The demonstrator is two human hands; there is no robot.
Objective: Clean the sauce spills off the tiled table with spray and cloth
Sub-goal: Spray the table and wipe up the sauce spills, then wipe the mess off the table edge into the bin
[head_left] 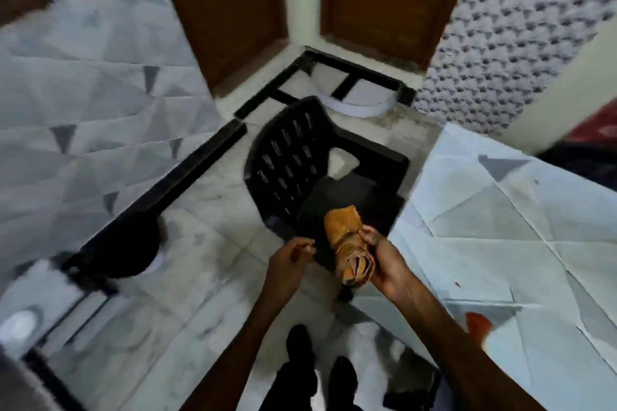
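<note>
My right hand [384, 260] grips a bunched orange cloth [345, 237] over the seat of a black plastic chair. My left hand [290, 260] hovers just left of the cloth with loosely curled fingers and holds nothing. The tiled table [521, 227] lies to the right, pale with grey triangles. A red sauce spill [478, 327] sits near its front edge beside my right forearm, and a small sauce spot [457, 284] lies a little farther in. No spray bottle is in view.
The black plastic chair [293, 157] stands in front of me against the table's left edge. A tiled wall [83, 93] rises at left, two brown doors [227, 10] at the back. A black-framed stand [110, 243] is at left. My feet [300, 344] are on the marble floor.
</note>
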